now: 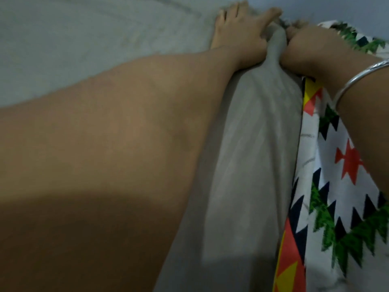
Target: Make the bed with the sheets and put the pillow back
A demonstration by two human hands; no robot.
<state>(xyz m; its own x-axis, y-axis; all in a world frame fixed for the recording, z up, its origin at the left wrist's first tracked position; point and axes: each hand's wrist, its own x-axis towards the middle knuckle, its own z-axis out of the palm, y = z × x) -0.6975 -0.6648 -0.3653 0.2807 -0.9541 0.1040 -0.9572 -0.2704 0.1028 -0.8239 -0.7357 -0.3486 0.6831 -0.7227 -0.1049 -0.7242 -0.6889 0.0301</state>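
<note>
One grey sheet [259, 144] gathered into ridge at far edge, patterned fabric [336, 175] touching its right side. Left hand [237, 28] flat on sheet, fingers spread. Right hand [305, 45] beside ridge; finger state hidden. Silver bangle [357, 81] on right wrist.

Silver bangle [345, 81], pale wall [336, 9].

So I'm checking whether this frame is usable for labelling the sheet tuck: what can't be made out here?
- Right hand fingers: head view, curled out of sight behind the bunched grey sheet.
- Bed corner: covered by both hands, blurred.
- Left hand: fingertips smeared by motion blur.
- Patterned sheet: cut off by the right edge.
- Pillow: not in view.
</note>
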